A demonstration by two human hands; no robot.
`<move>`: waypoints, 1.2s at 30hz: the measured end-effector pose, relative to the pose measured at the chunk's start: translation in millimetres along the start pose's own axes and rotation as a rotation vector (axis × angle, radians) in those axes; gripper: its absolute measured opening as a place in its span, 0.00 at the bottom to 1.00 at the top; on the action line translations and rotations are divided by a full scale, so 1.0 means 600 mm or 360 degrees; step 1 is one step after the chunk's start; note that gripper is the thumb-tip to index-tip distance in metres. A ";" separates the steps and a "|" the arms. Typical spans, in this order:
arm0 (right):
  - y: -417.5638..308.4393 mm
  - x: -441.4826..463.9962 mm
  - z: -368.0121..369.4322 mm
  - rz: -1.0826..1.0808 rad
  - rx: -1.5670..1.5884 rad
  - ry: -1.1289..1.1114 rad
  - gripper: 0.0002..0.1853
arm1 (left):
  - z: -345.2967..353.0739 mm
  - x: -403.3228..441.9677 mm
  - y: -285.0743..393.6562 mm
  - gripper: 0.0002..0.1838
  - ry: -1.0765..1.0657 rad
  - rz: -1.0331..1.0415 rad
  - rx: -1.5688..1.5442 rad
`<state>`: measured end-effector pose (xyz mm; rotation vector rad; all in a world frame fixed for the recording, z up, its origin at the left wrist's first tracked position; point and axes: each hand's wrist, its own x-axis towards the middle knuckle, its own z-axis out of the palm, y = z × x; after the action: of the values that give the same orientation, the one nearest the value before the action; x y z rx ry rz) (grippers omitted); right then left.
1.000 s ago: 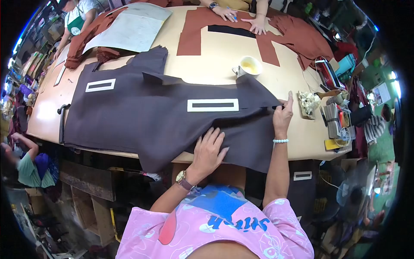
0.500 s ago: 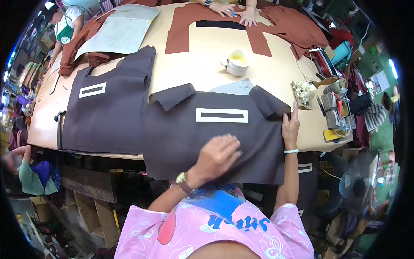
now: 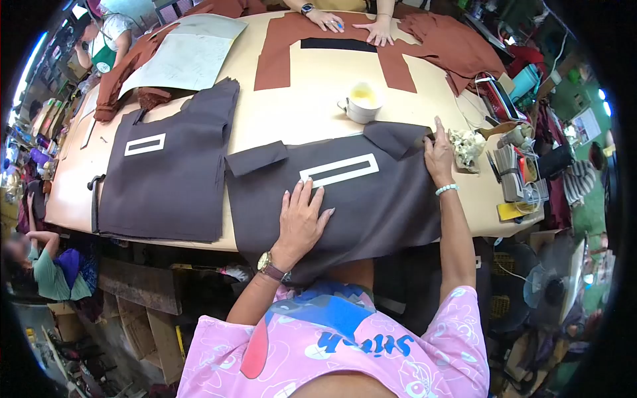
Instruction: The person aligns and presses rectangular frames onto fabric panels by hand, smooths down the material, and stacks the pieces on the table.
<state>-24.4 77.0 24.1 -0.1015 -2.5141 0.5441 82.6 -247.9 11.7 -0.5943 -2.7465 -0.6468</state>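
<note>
A dark grey fabric panel (image 3: 352, 212) lies skewed at the table's front, its near edge hanging over. Its two upper corners are folded down, and a white rectangular frame (image 3: 340, 171) sits on it at a slant. My left hand (image 3: 302, 215), with a wristwatch, rests flat on the panel, fingers spread, fingertips at the frame's left end. At the panel's upper right edge, my right hand (image 3: 438, 156) grips the fabric with the index finger pointing up. To the left lies a stack of similar dark panels (image 3: 166, 186) with a white frame (image 3: 144, 144) on top.
A white cup (image 3: 363, 106) with yellowish contents stands just beyond the panel. Across the table, another person's hands (image 3: 375, 30) press on reddish-brown fabric (image 3: 272, 69). A pale sheet (image 3: 186, 53) lies far left; a whitish lump (image 3: 468, 149) and a notebook bundle (image 3: 512, 169) sit right.
The panel has turned, its right side moving away from me along with my right hand. My left hand has come down flat near the frame's left end, and the frame now slants.
</note>
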 end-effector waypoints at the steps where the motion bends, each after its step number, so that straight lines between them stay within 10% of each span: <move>1: -0.001 0.001 0.005 0.0022 -0.0009 -0.0051 0.31 | 0.004 0.000 0.000 0.25 0.0012 0.0004 0.0033; 36: -0.175 0.065 0.039 -0.0561 -0.0084 -0.0118 0.33 | 0.009 0.007 -0.024 0.21 0.0042 0.0049 -0.0217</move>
<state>-65.3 -20.3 68.3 0.3423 -2.5383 0.3424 71.7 -255.7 3.2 -0.6515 -2.6790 -0.8338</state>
